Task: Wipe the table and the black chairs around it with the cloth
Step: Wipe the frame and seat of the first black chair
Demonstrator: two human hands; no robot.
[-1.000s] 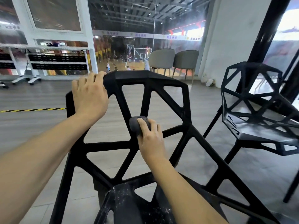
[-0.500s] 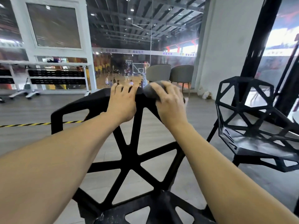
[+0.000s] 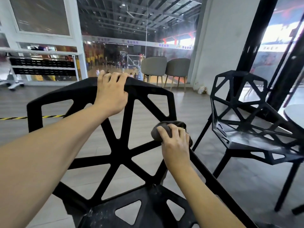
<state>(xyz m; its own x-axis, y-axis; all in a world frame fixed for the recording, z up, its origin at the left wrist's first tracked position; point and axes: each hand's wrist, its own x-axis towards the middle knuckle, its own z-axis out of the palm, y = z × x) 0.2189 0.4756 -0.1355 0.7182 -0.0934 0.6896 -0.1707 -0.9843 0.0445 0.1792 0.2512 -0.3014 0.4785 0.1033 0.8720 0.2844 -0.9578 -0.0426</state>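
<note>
A grey wood-plank floor (image 3: 148, 112) carries everything here. The near black chair (image 3: 118, 145) stands on it in the foreground, its seat dusty. A second black chair (image 3: 243, 129) stands to the right, well apart from the first, legs on the floor. Two grey chairs (image 3: 164, 68) stand side by side farther back, by the glass. A yellow-and-black tape (image 3: 21, 118) runs across the floor at left. At the right edge a pale counter (image 3: 296, 116) shows its rim.

A bunched dark grey cloth (image 3: 166, 129) lies against the right edge of the near black lattice chair's (image 3: 118, 150) backrest; a second black chair (image 3: 243, 125) stands upright to its right.
</note>
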